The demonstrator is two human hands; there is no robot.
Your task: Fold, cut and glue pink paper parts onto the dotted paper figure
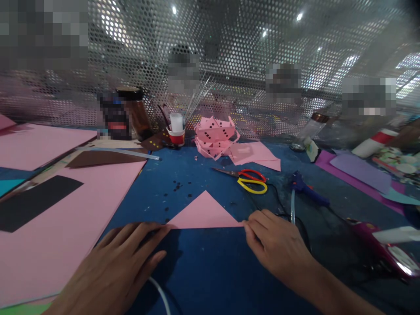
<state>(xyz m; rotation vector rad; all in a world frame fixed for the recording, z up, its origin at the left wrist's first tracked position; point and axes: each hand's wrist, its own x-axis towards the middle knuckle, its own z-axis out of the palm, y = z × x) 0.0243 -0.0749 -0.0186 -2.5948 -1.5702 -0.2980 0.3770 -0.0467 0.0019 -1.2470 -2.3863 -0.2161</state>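
A folded triangle of pink paper (205, 213) lies on the blue tabletop, point away from me, long edge toward me. My left hand (126, 256) reaches its left corner with stretched fingertips resting on it; the thumb stands apart. At the right corner, my right hand (275, 243) pinches the paper between bent fingers and thumb. Just beyond the triangle are scissors (251, 180) with red and yellow handles, blades partly apart. Small black paper bits (177, 186) are scattered behind my left hand. A pink paper construction with black squares (216, 136) stands farther back.
Large pink sheets (108, 192) and a black strip (41, 201) cover the left side. A blue glue gun (308, 190) with its cord lies right. A paper cup (177, 135) holds tools at the back, before a perforated metal screen (226, 48). Purple sheets (361, 170) lie far right.
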